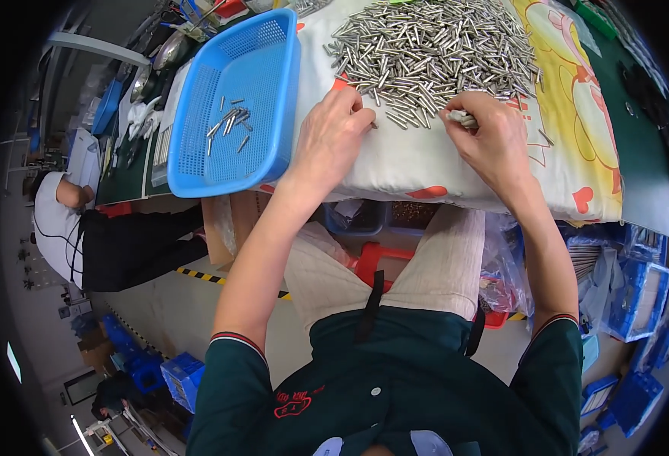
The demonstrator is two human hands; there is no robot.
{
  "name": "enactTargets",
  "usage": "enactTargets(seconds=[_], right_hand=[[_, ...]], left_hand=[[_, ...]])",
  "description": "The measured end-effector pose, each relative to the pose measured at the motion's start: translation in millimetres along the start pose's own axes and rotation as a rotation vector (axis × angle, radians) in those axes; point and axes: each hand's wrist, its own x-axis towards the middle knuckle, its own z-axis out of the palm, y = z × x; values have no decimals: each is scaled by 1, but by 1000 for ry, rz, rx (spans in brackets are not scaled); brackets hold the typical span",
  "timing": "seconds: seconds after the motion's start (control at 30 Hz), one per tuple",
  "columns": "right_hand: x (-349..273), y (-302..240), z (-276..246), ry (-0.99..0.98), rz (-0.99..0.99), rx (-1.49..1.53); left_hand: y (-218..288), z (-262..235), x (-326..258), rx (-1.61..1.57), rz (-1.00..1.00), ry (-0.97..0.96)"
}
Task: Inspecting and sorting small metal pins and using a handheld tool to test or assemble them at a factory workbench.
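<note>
A big heap of short silvery metal pins with tapered ends lies on a patterned cloth in front of me. My right hand is closed around several metal pins, whose ends show between thumb and curled fingers at the heap's near edge. My left hand is pinched shut at the heap's near left side. The tip of one pin pokes out by its thumb; the fingers hide the remainder. Left of that hand stands a blue perforated plastic basket with several loose pins on its bottom.
One stray pin lies right of my right hand. Tools and trays crowd the bench at far left. A person in a white top stands at the left. Blue bins are stacked low on the right, and containers sit beneath the bench edge.
</note>
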Motion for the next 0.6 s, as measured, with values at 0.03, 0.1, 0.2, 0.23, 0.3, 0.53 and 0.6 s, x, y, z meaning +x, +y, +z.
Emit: enactTargets(seconds=[0.03, 0.1, 0.2, 0.23, 0.3, 0.53, 0.6], right_hand=[[0, -5, 2, 0, 18, 30], [-1, -10, 6, 81, 16, 127], [-8, -25, -8, 166, 215, 490], [-12, -25, -8, 300, 178, 653], [-12, -19, -3, 328, 28, 1252], [-13, -38, 23, 201, 251, 1690], [-13, -40, 25, 217, 319, 1669]], left_hand=[[1, -2, -1, -11, 29, -6], [2, 0, -5, -25, 5, 3], [8, -3, -13, -75, -37, 6], [14, -6, -15, -106, -54, -1], [31, -11, -18, -157, -48, 1], [48, 8, -21, -289, -91, 8], [49, 8, -22, -290, -112, 2]])
